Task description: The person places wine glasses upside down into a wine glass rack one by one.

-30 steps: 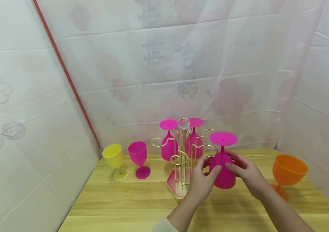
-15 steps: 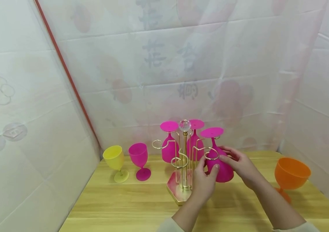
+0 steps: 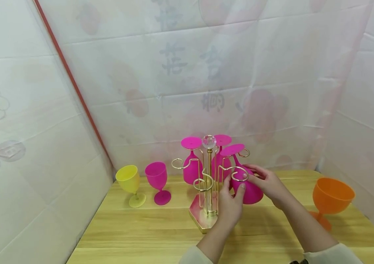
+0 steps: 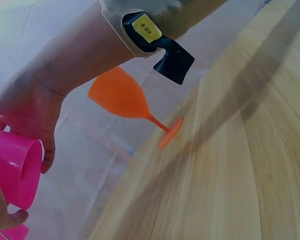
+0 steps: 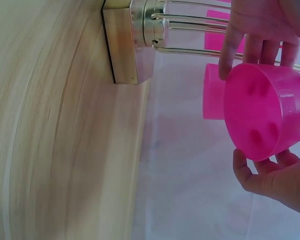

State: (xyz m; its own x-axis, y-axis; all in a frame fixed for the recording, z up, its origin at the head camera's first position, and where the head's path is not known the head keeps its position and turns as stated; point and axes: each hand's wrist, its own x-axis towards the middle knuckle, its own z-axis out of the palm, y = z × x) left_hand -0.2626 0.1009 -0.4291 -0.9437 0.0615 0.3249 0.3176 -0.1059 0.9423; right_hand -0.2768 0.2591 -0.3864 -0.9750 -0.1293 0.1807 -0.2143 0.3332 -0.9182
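Observation:
Both hands hold an upside-down magenta goblet [image 3: 252, 191], tilted with its foot toward the rack's post and its mouth down to the right. My left hand [image 3: 231, 203] grips the bowl from the left; my right hand [image 3: 264, 182] grips it from the right and behind. The goblet's stem is beside a hook of the gold wire rack [image 3: 210, 183], which has a crystal ball on top; whether they touch I cannot tell. Two more magenta goblets [image 3: 192, 170] hang upside down at the rack's back. From the right wrist view, fingers on both sides of the held goblet's bowl [image 5: 260, 112] are visible.
On the wooden table [image 3: 134, 234], a yellow goblet [image 3: 129, 179] and a magenta goblet [image 3: 156, 176] stand upright at the left. An orange goblet [image 3: 332, 196] stands at the right, close to the right forearm. Several hooks stick out from the rack. Pale printed sheets surround the table.
Both hands have moved the goblet left and slightly up toward the rack. It went from upright-inverted to tilted, its foot now over the right-hand hooks.

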